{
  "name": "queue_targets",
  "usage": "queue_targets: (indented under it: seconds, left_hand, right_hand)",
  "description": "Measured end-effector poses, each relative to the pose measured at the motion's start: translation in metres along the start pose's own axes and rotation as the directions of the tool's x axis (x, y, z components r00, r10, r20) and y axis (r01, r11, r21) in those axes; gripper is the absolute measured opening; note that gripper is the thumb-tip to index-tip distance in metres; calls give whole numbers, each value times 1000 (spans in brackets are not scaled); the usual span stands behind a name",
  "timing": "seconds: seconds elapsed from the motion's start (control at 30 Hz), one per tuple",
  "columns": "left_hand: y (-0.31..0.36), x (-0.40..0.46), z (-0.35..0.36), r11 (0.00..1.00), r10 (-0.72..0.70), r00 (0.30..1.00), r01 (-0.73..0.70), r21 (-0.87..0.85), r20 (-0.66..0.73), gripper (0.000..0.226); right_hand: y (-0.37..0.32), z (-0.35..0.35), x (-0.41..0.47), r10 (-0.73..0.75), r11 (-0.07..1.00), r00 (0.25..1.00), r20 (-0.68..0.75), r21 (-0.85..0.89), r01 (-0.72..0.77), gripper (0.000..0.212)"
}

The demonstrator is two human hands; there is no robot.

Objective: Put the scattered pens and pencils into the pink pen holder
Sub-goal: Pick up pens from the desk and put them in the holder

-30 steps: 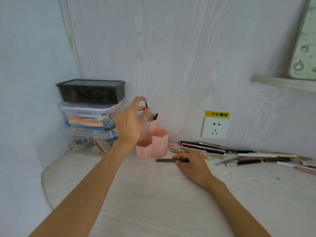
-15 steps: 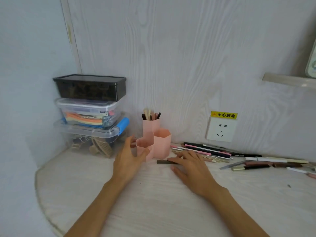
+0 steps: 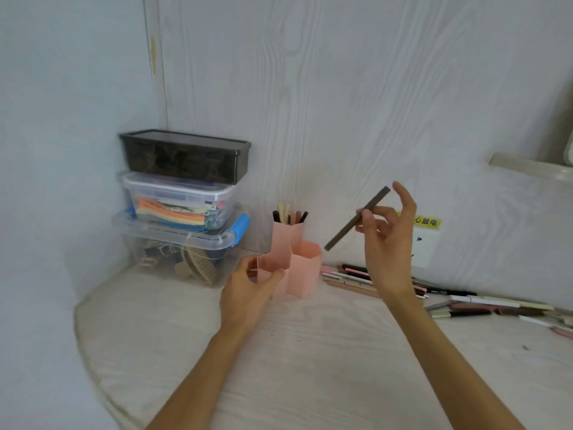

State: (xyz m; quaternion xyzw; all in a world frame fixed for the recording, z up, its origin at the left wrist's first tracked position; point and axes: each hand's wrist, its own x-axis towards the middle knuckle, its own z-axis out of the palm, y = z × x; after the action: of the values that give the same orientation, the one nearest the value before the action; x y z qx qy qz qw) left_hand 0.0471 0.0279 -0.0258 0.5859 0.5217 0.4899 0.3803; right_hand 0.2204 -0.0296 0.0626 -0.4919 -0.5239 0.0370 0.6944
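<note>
Grey pencil (image 3: 357,218), pinched by right hand (image 3: 386,243), slants down-left toward pink holder (image 3: 305,268) gripped by left hand (image 3: 248,290).

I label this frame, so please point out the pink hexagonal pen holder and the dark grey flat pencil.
pink hexagonal pen holder (image 3: 305,271): head view, front wall of right cell.
dark grey flat pencil (image 3: 347,228): head view, middle of shaft.

A pale wood-grain desk (image 3: 310,367) is seen; the pink pen holder (image 3: 297,268) is set upon it, stacked storage boxes (image 3: 183,212) at the corner, scattered pens and pencils (image 3: 465,302) strewn along the wall.
</note>
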Motion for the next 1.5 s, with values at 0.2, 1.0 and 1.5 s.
queue_targets:
  seconds: [0.2, 1.0, 1.5]
  left_hand:
    - [1, -3, -3, 999, 26, 999, -25, -32, 25, 35]
    - [5, -9, 2, 838, 489, 859, -415, 355, -152, 72]
    - [23, -30, 128, 376, 620, 573, -817, 438, 536, 31]
  right_hand:
    - [-7, 59, 27, -117, 984, 993, 29, -132, 120, 44]
    - [100, -86, -34, 225, 638, 923, 312, -763, 103, 15]
    - [106, -103, -27, 345, 764, 856, 385, -645, -18, 27]
